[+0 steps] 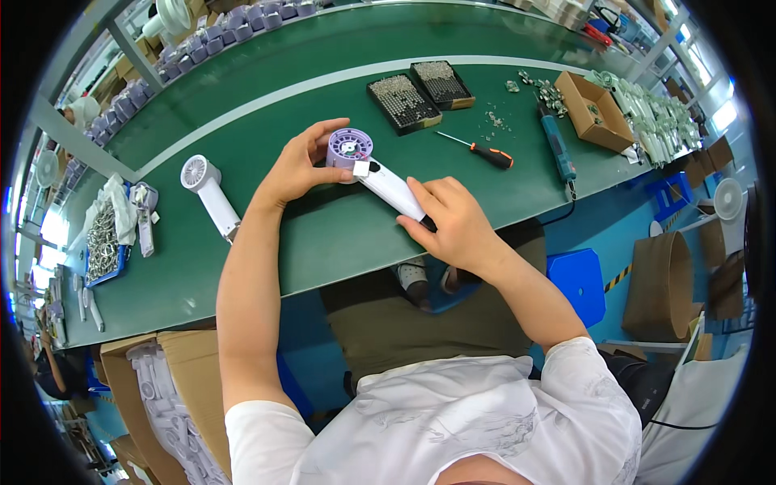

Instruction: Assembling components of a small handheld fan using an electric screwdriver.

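Observation:
My left hand (293, 168) curls around the round purple head of a handheld fan (394, 189), its thumb below and its fingers along the far side. Inside the open head some small inner parts show. The white handle slants down to the right, and my right hand (454, 220) is closed on its lower end. A small white square piece (361, 168) sits where the head meets the handle. To the left of my left hand, a second white handheld fan (215, 198) lies on the green table (323, 250).
Two black trays (403, 123) of small metal pieces lie beyond my hands. A screwdriver (491, 156), a teal electric screwdriver (556, 144) and a cardboard box (596, 121) are to the right. At left stand a blue bin (123, 260) of metal parts and another fan (145, 222).

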The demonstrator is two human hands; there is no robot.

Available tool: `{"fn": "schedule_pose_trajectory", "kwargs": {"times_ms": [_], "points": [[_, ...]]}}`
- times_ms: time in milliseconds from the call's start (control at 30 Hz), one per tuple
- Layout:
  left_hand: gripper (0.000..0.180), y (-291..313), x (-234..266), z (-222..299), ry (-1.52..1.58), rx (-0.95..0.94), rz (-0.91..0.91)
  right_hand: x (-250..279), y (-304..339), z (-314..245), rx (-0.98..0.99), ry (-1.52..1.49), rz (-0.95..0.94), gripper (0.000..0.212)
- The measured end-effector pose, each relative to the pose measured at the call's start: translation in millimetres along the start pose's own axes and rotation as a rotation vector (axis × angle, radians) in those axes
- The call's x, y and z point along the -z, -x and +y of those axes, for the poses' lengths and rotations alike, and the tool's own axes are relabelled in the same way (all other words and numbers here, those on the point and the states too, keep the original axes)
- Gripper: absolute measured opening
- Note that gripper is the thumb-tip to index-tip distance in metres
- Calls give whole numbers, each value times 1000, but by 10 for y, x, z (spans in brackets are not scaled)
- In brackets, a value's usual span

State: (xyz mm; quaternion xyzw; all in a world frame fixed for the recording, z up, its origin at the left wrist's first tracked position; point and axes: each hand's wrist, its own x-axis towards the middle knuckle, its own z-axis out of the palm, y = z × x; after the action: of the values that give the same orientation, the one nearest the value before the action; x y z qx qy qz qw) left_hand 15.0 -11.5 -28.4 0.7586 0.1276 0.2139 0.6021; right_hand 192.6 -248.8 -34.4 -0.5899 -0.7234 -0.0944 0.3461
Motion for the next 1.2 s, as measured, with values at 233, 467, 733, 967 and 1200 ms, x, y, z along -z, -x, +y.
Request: {"fn": "schedule_pose_trajectory", "kwargs": {"times_ms": [233,467,733,967,1200], "points": [[94,-49,90,-172,326,-117,390,-137,-366,108,-230,-383,61,48],[58,-28,-40,-1,676,78,340,-404,-934,137,-170,-424,248,47],[60,-3,7,9,841,-190,268,-753,-1403,67,-266,-945,-4,40],[62,29,42,82,885,-202,430,-1016,-1431,43,-659,-1752,-302,46],[43,-53,70,-24,818,-64,623,-1011,-1317,-3,-866,-1799,-450,51]]}}
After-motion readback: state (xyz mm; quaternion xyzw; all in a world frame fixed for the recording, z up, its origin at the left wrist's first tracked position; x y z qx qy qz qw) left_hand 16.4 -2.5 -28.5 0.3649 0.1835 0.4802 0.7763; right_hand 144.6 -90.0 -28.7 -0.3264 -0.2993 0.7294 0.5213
